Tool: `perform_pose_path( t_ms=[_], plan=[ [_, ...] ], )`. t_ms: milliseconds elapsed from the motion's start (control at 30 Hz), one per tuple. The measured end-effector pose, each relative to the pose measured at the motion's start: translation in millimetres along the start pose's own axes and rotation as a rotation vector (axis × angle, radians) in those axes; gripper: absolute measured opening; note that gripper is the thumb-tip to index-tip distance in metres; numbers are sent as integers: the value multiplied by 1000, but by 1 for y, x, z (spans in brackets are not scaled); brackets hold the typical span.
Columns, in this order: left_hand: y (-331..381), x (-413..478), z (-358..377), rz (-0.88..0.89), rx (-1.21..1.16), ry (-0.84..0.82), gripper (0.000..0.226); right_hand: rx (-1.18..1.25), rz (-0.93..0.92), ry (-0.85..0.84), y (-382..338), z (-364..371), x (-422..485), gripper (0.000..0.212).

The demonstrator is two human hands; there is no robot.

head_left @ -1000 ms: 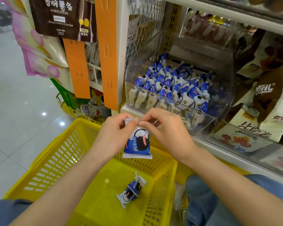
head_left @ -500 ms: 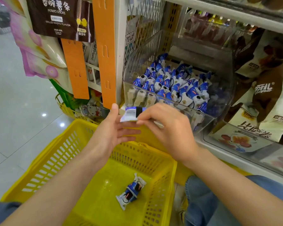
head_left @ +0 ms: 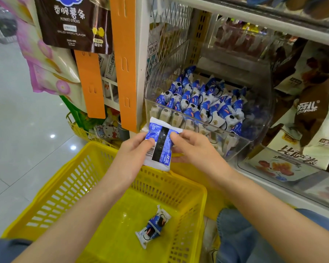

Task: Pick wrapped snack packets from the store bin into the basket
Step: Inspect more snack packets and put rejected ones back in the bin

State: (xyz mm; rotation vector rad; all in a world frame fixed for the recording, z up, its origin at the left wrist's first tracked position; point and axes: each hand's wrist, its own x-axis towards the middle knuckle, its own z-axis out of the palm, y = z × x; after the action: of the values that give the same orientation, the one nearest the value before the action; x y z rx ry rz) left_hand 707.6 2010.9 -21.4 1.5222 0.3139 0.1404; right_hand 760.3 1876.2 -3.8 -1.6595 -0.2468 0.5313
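Observation:
A blue-and-white snack packet [head_left: 160, 147] is held upright above the far rim of the yellow basket [head_left: 68, 188], its back seam and barcode facing me. My left hand [head_left: 133, 154] pinches its left edge and my right hand [head_left: 194, 150] pinches its right edge. On the basket floor lie two more packets [head_left: 153, 225]. Behind the hands, the clear plastic store bin [head_left: 254, 128] on the shelf holds several packets [head_left: 201, 99] of the same kind.
Orange hanging strips [head_left: 127, 63] and hung snack bags [head_left: 72, 23] stand left of the bin. Brown and cream snack bags [head_left: 311, 114] fill the shelf at right. A second yellow basket [head_left: 80, 130] sits behind on the tiled floor [head_left: 17, 120]. My jeans-clad knee [head_left: 241, 236] is beside the basket.
The packet has been turned over between both hands, from its printed front to its back with the seam and barcode. Both hands stay above the basket's far rim.

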Motion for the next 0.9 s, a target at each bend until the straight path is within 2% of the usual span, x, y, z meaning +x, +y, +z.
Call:
perform_pose_path(
  t_ms=[100, 200, 433, 600, 733, 900],
  plan=[
    [-6, 1, -3, 169, 202, 67, 18, 1, -37, 18, 0, 1, -1, 6],
    [-11, -1, -3, 305, 389, 95, 24, -107, -100, 79, 5, 2, 0, 11],
    [-16, -2, -3, 338, 587, 81, 21, -323, -188, 98, 17, 3, 1, 9],
    [-12, -9, -4, 376, 755, 56, 12, -674, -390, 110, 21, 3, -5, 14],
    [-13, -8, -3, 439, 886, 102, 15, -659, -382, 134, 27, 9, -4, 17],
    [-14, -3, -6, 405, 854, 81, 19, -540, -259, 79, 27, 15, 1, 24]
  ],
)
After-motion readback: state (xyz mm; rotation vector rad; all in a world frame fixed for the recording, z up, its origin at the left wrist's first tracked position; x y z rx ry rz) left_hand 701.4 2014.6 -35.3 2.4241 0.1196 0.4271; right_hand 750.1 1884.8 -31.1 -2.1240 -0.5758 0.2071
